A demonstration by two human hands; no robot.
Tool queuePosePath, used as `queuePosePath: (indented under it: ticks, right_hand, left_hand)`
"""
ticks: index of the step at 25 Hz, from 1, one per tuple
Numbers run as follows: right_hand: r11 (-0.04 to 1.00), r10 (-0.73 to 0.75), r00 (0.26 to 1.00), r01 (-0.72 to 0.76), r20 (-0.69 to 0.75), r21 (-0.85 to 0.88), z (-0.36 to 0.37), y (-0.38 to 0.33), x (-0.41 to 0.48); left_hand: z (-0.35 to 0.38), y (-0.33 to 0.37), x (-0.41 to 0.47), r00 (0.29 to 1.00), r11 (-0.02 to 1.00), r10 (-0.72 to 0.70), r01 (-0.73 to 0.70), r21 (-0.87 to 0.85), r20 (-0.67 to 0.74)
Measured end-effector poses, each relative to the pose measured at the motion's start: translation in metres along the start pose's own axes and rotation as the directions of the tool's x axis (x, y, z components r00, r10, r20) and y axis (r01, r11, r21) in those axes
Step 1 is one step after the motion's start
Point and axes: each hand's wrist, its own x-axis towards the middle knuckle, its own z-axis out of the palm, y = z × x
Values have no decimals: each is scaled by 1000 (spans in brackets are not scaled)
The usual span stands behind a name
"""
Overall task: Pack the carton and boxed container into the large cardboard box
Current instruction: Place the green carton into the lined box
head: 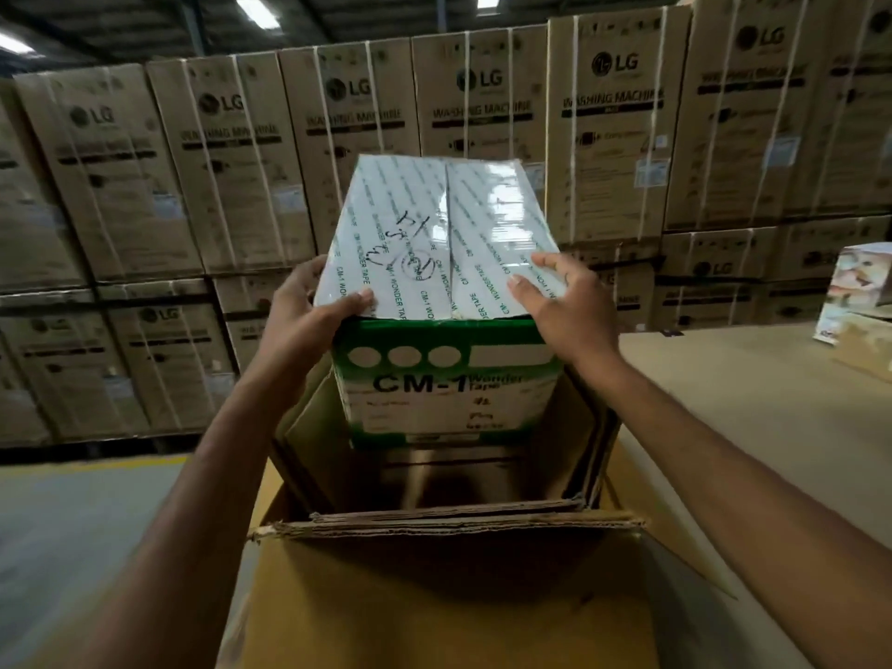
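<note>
Green-and-white taped carton read "CM-1 Wonder Tape" on front; tape strips on top repeated "CM-1 WONDER TAPE". Stacked brown cardboard boxes behind read "LG", "WASHING MACHINE".

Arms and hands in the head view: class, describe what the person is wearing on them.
Both forearms are bare as far as the picture shows, with no sleeves in view. The left hand and right hand have no gloves, and no watch, bracelet or ring can be seen.
</note>
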Motion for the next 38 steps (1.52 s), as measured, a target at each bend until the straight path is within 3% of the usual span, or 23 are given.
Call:
queuePosePath:
  ticks: [4,9,12,15,18,21,24,28,33,38]
  right_hand:
    - [977,153,982,-134,107,-167,15,12,-9]
    - [938,190,974,-145,120,-315,27,7,-14]
    - [922,220,971,-174,98,-346,29,5,-14]
    - [882,274,953,-197,126,-427,39,13,-23]
    - [836,331,935,-228,129,-499,40,24,-26]
    - [826,346,926,-225,151,-516,28,22,-19]
    - [771,336,933,-192,131,-607,32,17,-10]
    - [713,365,913,-148,183,-685,53,27,-9]
    - [570,366,854,110,371,-815,80,33,-10]
    - [494,439,791,183,426,-850,76,34,-4]
  left_hand:
    - [-11,-46,12,980,986,-162,155,67,119]
    - [-27,-64,23,943,959,-279,264,106,179]
    - [-31,-69,29,947,951,-279,250,182,157]
    - [-28,-77,30,921,928,-320,258,269,221]
    - [-18,-76,27,910,918,-282,163,362,305]
    - [-16,-72,30,922,936,-228,119,332,313]
    - [-21,-80,41,941,930,-224,127,346,255]
    - [-13,-104,55,904,802,-342,138,582,256]
    - [-20,-128,65,854,638,-449,102,763,262]
    - [-22,-132,66,848,633,-425,29,774,316]
